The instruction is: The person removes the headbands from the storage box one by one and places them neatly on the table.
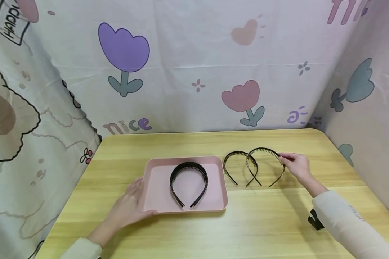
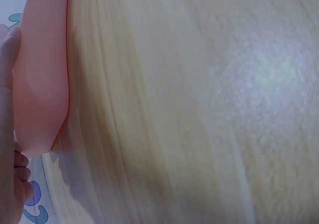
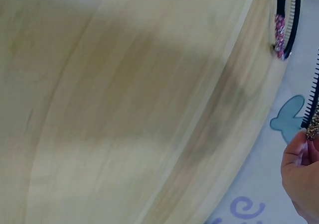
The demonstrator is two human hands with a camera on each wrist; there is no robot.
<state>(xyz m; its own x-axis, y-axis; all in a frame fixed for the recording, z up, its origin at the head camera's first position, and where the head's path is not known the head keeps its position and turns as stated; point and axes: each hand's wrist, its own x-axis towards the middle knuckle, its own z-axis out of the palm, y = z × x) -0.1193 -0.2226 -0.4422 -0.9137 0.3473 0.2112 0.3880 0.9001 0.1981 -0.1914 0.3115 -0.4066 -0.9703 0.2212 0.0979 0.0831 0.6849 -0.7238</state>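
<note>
The right-most headband (image 1: pixel 265 166) is pinched at its arch by the right hand (image 1: pixel 296 166), beside a second headband (image 1: pixel 239 167) on the table (image 1: pixel 262 223); the pink tray (image 1: pixel 159 187), containing a third headband (image 1: pixel 188 183), is touched by the flat, relaxed left hand (image 1: pixel 129 207).

Table (image 1: pixel 262 223): pale wood-grain, slight sheen. Tray (image 1: pixel 155 201): matt pink plastic. Headbands (image 1: pixel 188 181): glossy black plastic.

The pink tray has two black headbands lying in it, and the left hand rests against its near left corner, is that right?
Not quite. The pink tray holds only one black headband; the head view shows this. The other two headbands lie on the table to the tray's right, where the right hand pinches one. The left hand does rest against the tray's near left corner.
</note>
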